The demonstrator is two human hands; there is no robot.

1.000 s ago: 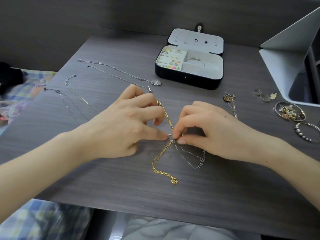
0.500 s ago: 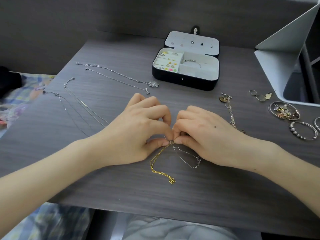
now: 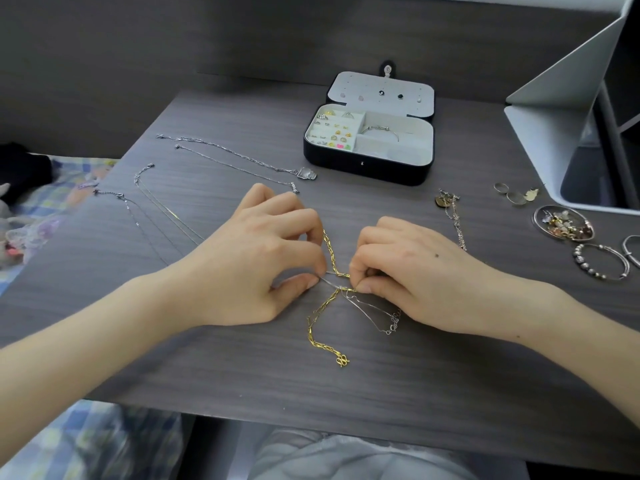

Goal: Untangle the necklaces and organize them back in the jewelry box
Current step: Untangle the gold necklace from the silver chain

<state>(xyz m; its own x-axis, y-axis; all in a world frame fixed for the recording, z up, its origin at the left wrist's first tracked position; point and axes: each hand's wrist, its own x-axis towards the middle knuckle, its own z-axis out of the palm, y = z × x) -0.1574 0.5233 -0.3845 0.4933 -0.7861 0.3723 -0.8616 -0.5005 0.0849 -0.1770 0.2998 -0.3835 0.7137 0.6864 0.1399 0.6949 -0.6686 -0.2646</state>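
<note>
Dark desk against a dark wall, in soft, even light.

We see a grey-brown, wood-grain table (image 3: 381, 386) filling most of the view, its far edge meeting a plain dark grey wall (image 3: 173, 46). At the right edge stands a pale grey-white shelf unit (image 3: 561, 109) with a slanted panel, its base sitting on the table's right side. Beyond the table's left edge we see a blue and yellow checked cloth (image 3: 74, 173), with a black bundle (image 3: 20, 168) lying on it near the wall.
</note>
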